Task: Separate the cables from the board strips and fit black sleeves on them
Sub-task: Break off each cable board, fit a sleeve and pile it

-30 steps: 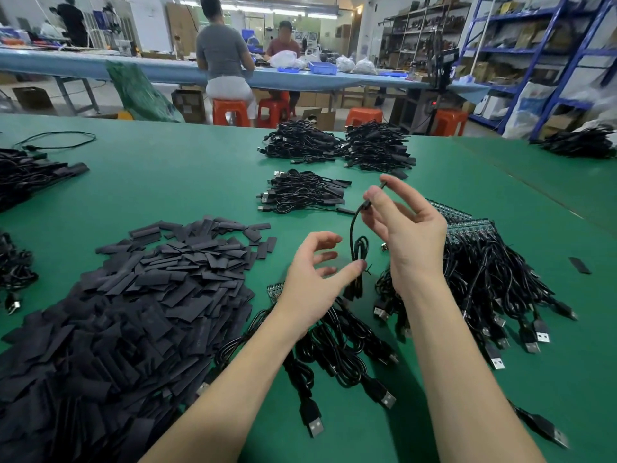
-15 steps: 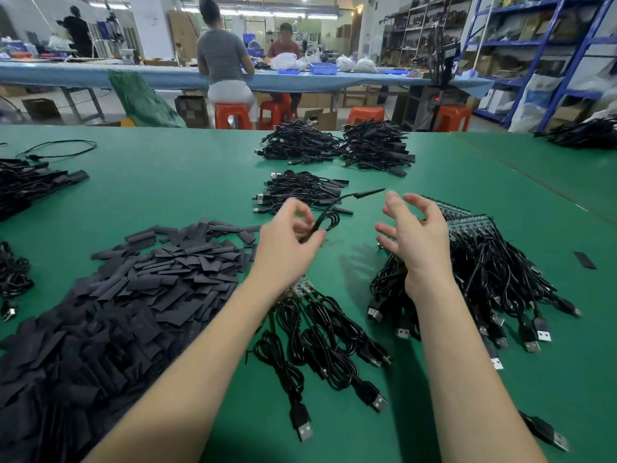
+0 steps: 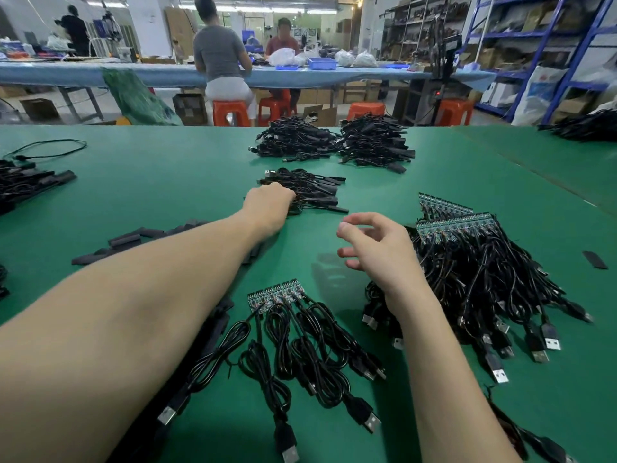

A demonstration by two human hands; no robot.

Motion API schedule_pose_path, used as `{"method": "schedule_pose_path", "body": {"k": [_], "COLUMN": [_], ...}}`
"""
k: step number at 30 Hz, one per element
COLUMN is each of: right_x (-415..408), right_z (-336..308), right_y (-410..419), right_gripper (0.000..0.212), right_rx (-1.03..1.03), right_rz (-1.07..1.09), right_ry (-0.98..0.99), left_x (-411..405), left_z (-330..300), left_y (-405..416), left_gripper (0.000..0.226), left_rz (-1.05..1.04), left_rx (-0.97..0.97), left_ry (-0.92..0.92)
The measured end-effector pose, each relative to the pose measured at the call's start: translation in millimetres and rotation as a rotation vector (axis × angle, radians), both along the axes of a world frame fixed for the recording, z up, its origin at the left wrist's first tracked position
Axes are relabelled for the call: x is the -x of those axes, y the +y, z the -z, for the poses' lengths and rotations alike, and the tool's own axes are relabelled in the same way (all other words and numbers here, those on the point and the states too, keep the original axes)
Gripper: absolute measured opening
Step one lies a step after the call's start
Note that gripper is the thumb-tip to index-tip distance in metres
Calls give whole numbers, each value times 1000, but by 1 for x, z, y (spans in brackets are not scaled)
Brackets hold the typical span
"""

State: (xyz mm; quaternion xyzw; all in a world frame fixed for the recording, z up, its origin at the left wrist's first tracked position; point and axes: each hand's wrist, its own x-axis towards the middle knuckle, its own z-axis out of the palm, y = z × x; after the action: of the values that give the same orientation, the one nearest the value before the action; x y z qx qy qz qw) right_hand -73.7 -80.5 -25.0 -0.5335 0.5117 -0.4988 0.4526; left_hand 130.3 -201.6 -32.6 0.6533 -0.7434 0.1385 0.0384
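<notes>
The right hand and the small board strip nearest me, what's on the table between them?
Head view: only bare green table separates the right hand from the small board strip.

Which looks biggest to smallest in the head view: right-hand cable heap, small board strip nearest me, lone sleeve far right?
1. Right-hand cable heap
2. Small board strip with its cables, though nearness flatters it
3. Lone sleeve

factory workshop | long green worktable point(image 3: 160, 182) | cable heaps point(image 3: 374, 142) | storage racks point(image 3: 521, 35) | seated workers point(image 3: 220, 58)

bright overhead striplights | soft shadows under arms | wide-angle bend at edges | bg slightly soft
</notes>
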Motion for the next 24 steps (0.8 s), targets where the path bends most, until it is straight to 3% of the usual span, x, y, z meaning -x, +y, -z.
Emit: {"method": "schedule_pose_path", "body": {"k": [15, 20, 24], "right_x": [-14, -23, -23], "right_z": [7, 5, 2], "right_y": [6, 9, 12], "right_gripper": [4, 22, 19], "right_rx": [-52, -177, -245], "right_rz": [-207, -291, -286], "right_ry": [472, 730, 683], "left_x": [-7, -1, 6], "left_z": [0, -12, -8], "left_y": [32, 73, 118], "left_gripper": [22, 16, 12], "left_rz": [16, 19, 16], "left_rx": [-102, -129, -291], "left_ry": [371, 617, 682]}}
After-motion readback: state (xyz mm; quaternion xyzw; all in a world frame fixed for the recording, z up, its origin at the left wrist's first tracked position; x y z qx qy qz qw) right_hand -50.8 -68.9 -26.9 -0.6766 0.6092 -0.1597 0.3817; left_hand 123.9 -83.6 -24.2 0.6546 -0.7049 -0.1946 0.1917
